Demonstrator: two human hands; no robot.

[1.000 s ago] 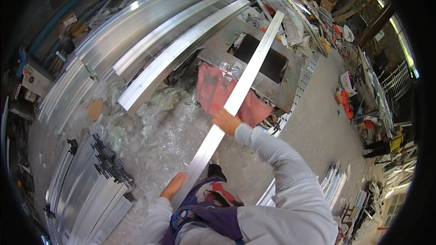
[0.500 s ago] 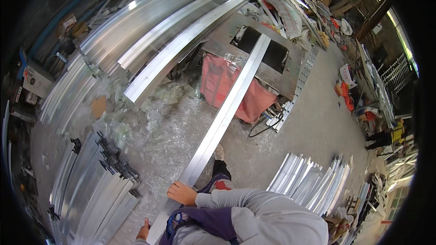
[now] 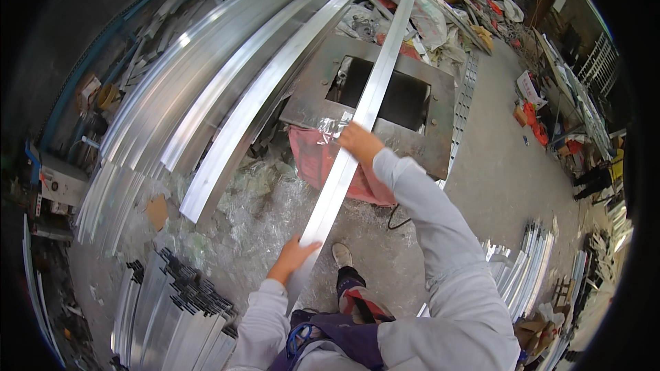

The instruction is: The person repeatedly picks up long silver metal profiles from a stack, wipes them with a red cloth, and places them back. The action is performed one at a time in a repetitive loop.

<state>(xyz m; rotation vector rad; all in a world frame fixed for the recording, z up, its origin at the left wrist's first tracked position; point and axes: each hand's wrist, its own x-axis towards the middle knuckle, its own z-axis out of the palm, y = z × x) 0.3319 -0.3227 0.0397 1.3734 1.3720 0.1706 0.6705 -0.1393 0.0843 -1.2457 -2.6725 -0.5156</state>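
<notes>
Head view, left to right: one bundle of black-ended bars (image 3: 168, 319); left hand (image 3: 295, 258), gripping the near part of one long silver bar (image 3: 328, 209), which slants across a red cloth (image 3: 308, 159) and square-holed metal plate (image 3: 437, 153); right hand (image 3: 359, 143), clasping it farther up; one bundle of pale bars (image 3: 528, 275).

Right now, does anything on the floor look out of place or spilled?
Yes: crumpled clear film lies strewn on the floor left of the held metal profile, with a cardboard scrap near it. It looks like loose litter and could be slippery underfoot.
</notes>
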